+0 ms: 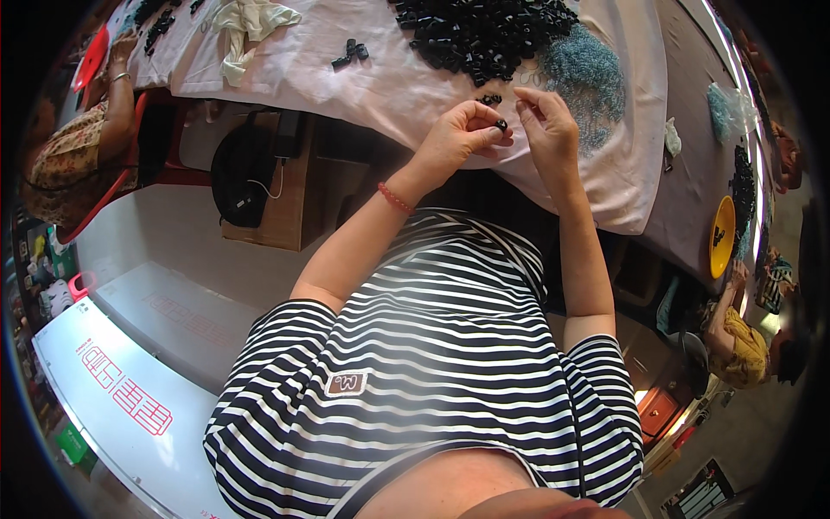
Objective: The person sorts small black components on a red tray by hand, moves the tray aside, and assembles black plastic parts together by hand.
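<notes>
My left hand (pixel 462 134) pinches a small black cylindrical piece (pixel 501 124) between thumb and fingertips, just over the table's near edge. Close beside it, my right hand (pixel 549 125) is raised with its thumb and forefinger brought together. Whatever may be in that pinch is too small to make out. A few more black pieces (pixel 490 99) lie right behind my left fingertips. Beyond my hands spreads a big heap of black pieces (pixel 475 39). To its right, past my right hand, lies a tangled pile of thin bluish-grey rings or coils (pixel 592 78).
A pale pink cloth (pixel 303 73) covers the table and hangs over its near edge. Several black pieces (pixel 350 54) lie apart at left, near a crumpled cream cloth (pixel 251 26). A yellow dish (pixel 722 236) stands far right. Other people (pixel 739 350) sit on both sides.
</notes>
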The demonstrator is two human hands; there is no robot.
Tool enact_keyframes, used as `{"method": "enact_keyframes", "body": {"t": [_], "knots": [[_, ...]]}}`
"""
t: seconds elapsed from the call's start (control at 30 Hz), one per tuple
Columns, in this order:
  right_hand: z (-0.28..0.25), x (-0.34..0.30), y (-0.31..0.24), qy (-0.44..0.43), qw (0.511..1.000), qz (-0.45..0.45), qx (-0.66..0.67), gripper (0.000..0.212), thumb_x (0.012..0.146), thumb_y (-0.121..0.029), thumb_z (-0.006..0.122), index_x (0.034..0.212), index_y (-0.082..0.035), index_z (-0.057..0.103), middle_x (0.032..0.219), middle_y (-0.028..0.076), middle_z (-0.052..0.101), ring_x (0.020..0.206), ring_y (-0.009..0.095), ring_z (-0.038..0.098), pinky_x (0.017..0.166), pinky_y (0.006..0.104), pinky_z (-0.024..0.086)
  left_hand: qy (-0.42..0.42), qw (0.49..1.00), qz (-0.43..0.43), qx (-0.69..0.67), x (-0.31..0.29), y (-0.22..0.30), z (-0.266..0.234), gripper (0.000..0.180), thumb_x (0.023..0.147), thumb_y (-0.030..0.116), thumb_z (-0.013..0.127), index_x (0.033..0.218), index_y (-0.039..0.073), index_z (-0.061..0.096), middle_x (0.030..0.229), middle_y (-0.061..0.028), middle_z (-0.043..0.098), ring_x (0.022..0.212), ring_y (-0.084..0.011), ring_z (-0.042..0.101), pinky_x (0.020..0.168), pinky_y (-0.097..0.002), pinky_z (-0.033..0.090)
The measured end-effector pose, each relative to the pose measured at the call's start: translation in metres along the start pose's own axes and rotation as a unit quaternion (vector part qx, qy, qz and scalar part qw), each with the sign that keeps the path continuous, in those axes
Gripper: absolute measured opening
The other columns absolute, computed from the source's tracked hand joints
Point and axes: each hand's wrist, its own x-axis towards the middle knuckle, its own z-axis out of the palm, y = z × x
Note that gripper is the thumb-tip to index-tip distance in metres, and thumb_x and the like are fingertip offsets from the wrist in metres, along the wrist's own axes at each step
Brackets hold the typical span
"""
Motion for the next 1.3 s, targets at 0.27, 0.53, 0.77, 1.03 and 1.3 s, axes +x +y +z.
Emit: {"method": "enact_keyframes", "body": {"t": [0.27, 0.53, 0.77, 1.03, 1.3], "knots": [[0.015, 0.036, 0.008, 0.047, 0.942, -0.13, -0.307, 0.014, 0.091, -0.023, 0.07, 0.096, -0.011, 0.068, 0.091, 0.004, 0.067, 0.083, 0.021, 0.065, 0.082, 0.0363, 0.039, -0.013, 1.0, -0.009, 0.002, -0.001, 0.0, -0.001, 0.016, 0.097, 0.007, 0.064, 0.11, 0.001, 0.057, 0.104, -0.0091, 0.07, 0.098, -0.0172, 0.07, 0.077, -0.0278, 0.058], [0.017, 0.044, 0.007, -0.002, 0.928, -0.12, -0.352, 0.018, 0.086, -0.027, 0.073, 0.09, -0.011, 0.065, 0.087, 0.005, 0.065, 0.083, 0.024, 0.064, 0.082, 0.0408, 0.036, -0.015, 0.999, -0.037, 0.004, -0.003, 0.003, 0.0, 0.019, 0.097, 0.008, 0.064, 0.114, 0.001, 0.057, 0.109, -0.0112, 0.07, 0.102, -0.0171, 0.069, 0.085, -0.0287, 0.057], [0.012, 0.045, 0.001, -0.035, 0.909, -0.147, -0.388, 0.011, 0.089, -0.02, 0.067, 0.087, -0.011, 0.062, 0.085, 0.006, 0.064, 0.082, 0.024, 0.064, 0.081, 0.0403, 0.035, -0.007, 1.0, -0.029, 0.001, -0.004, 0.005, 0.003, 0.02, 0.096, 0.011, 0.067, 0.111, 0.001, 0.057, 0.105, -0.0087, 0.07, 0.098, -0.0154, 0.069, 0.078, -0.0269, 0.057], [0.013, 0.041, 0.003, -0.031, 0.899, -0.155, -0.409, 0.012, 0.09, -0.021, 0.067, 0.085, -0.012, 0.061, 0.084, 0.005, 0.064, 0.081, 0.024, 0.063, 0.079, 0.0403, 0.035, -0.002, 1.0, -0.029, 0.005, -0.005, 0.003, 0.004, 0.022, 0.096, 0.012, 0.068, 0.111, 0.001, 0.057, 0.104, -0.0085, 0.07, 0.098, -0.0155, 0.069, 0.078, -0.0269, 0.057], [0.005, 0.043, 0.003, -0.034, 0.909, -0.148, -0.389, 0.014, 0.09, -0.023, 0.066, 0.084, -0.011, 0.063, 0.085, 0.005, 0.067, 0.081, 0.025, 0.066, 0.08, 0.0402, 0.035, -0.016, 1.0, -0.006, 0.013, -0.006, 0.002, 0.002, 0.022, 0.095, 0.012, 0.069, 0.11, 0.001, 0.058, 0.103, -0.0091, 0.071, 0.096, -0.0163, 0.07, 0.077, -0.0266, 0.056]]}}
